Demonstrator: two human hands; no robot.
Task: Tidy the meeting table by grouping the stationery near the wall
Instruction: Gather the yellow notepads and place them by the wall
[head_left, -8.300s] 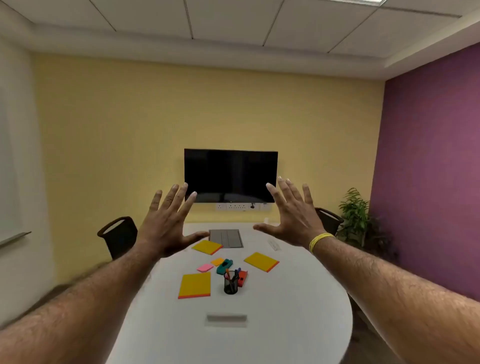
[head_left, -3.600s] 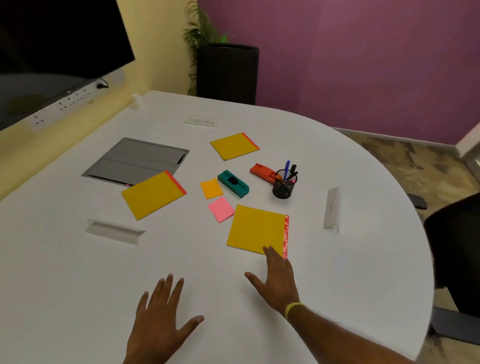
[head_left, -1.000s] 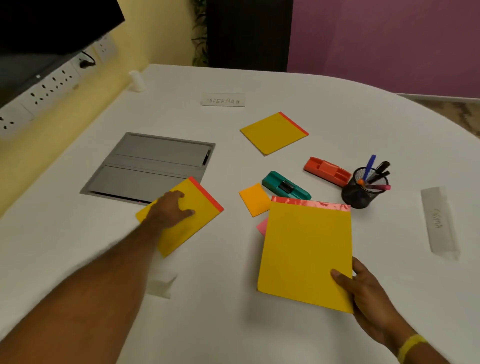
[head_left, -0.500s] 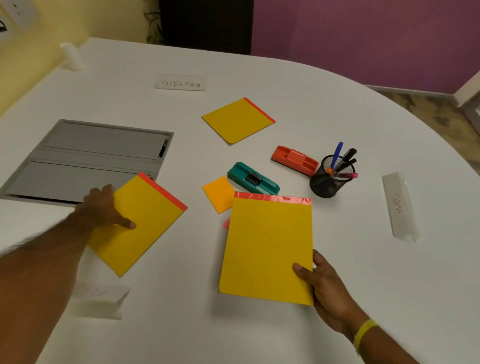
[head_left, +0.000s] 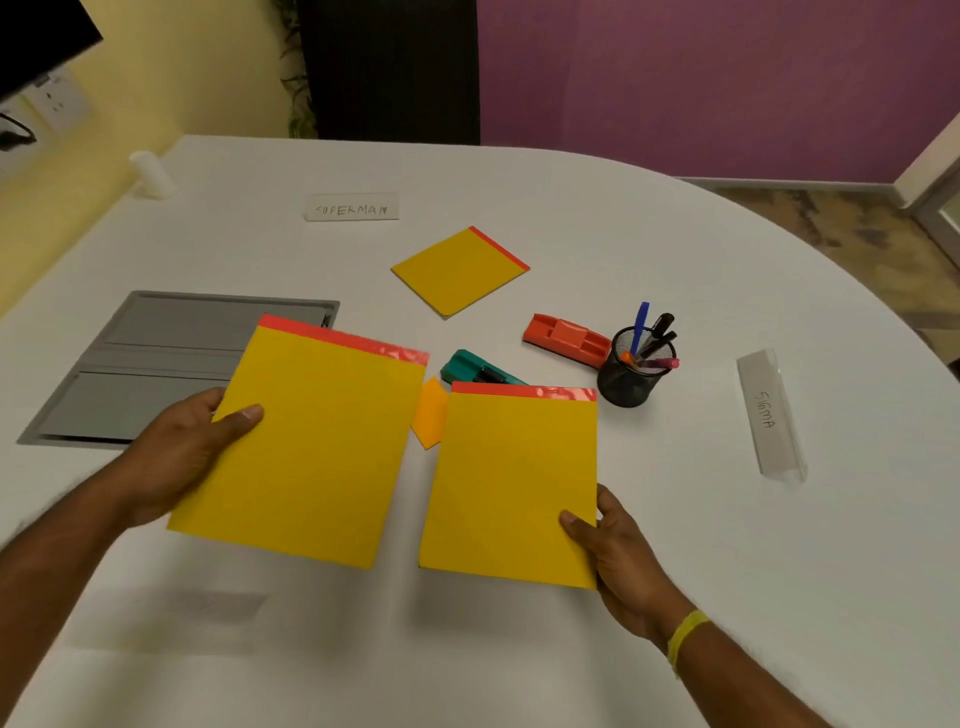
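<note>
My left hand (head_left: 176, 457) pinches one yellow red-edged paper pad (head_left: 311, 441), my right hand (head_left: 618, 551) another (head_left: 514, 483), both lifted above the white table (head_left: 675, 571). Thin edge grips could slip, dropping a pad onto the black mesh pen cup (head_left: 626, 376).

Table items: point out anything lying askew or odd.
The third yellow pad lies rotated diagonally, away from the others. The small orange sticky note sits cornerwise, partly hidden behind the pad in the right hand. The pen cup stands upright; nothing spilled or damaged.
</note>
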